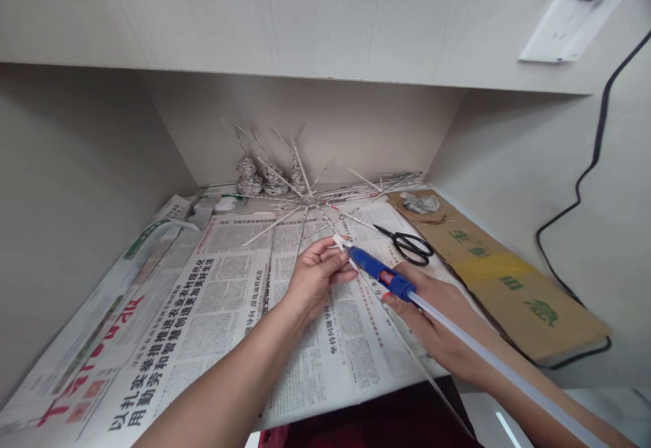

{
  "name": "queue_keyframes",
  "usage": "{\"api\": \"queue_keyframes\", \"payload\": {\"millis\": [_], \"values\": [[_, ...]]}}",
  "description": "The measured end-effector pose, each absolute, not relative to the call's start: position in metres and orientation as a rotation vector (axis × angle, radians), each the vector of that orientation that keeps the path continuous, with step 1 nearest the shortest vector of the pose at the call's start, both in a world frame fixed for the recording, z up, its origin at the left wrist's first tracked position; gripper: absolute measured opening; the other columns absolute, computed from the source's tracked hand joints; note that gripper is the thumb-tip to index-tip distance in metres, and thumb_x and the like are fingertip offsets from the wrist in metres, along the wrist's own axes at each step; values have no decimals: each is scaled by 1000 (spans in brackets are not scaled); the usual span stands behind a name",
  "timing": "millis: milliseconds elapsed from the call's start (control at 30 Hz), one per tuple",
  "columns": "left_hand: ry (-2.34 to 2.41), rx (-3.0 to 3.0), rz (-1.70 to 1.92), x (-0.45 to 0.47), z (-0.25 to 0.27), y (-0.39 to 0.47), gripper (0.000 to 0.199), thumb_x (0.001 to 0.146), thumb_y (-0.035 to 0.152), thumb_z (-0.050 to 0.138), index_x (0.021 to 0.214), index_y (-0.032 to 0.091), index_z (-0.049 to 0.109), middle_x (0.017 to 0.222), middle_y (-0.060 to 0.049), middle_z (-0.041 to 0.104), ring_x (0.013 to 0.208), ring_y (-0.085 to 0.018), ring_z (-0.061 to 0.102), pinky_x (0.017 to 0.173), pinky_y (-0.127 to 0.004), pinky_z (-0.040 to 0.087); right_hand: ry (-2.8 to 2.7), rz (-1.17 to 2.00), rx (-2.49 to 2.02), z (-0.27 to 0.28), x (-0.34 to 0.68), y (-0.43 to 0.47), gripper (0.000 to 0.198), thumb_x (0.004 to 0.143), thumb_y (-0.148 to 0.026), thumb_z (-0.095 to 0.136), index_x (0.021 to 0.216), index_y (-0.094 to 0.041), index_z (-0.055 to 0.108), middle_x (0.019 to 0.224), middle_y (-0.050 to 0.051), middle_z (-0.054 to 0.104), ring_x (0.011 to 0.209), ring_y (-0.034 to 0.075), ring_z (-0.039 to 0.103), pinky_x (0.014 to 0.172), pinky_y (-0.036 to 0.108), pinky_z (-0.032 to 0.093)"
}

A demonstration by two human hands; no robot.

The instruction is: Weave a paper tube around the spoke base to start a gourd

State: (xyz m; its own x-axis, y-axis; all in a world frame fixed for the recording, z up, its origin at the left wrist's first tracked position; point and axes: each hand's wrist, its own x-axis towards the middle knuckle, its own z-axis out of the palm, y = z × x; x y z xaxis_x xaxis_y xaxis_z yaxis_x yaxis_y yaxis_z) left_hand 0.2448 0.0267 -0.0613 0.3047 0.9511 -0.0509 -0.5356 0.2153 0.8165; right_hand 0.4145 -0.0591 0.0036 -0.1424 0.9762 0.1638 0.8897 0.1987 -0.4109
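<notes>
My left hand [318, 275] pinches a thin rolled-paper stick near its white end [339, 240]. My right hand [437, 312] is wrapped round a blue hot glue gun [373, 268], and its nozzle meets the paper at my left fingertips. From the gun's rear a long translucent glue stick [488, 363] runs back over my right forearm. Just beyond my hands lies a star-shaped piece of rolled-paper spokes [310, 200], joined at the centre. Black-handled scissors [411, 246] rest right of the gun. Whether glue is on the paper is too small to tell.
Newspaper [218, 326] covers the tabletop. Several woven paper gourd shapes [249, 178] stand at the back, with a bundle of paper sticks [401, 180] to their right. A flattened cardboard piece [488, 265] bears a crumpled cloth [420, 203]. A black cord [593, 163] hangs along the right wall.
</notes>
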Motion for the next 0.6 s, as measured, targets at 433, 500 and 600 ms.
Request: {"api": "queue_keyframes", "payload": {"millis": [433,500,600], "values": [[663,765,1130,245,-58,27,34,64,18,73,97,17,63,75,-2,67,60,-12,64,58,-24,55,-2154,216,-1880,5,414,-60,19,86,-38,43,93,-21,50,78,4,62,66,21,59,56,28,38],[652,772,1128,245,-58,26,34,65,18,72,97,16,62,77,-3,68,62,-13,65,58,-24,55,-2141,190,-1919,6,415,-59,20,85,-39,44,91,-20,50,77,4,62,65,22,59,55,30,39],[644,776,1120,245,-57,25,36,66,19,71,99,16,59,87,-6,68,71,-16,67,58,-23,55,-2088,195,-1873,6,421,-60,25,86,-41,43,97,-20,50,81,5,63,71,23,59,61,32,42]]}}
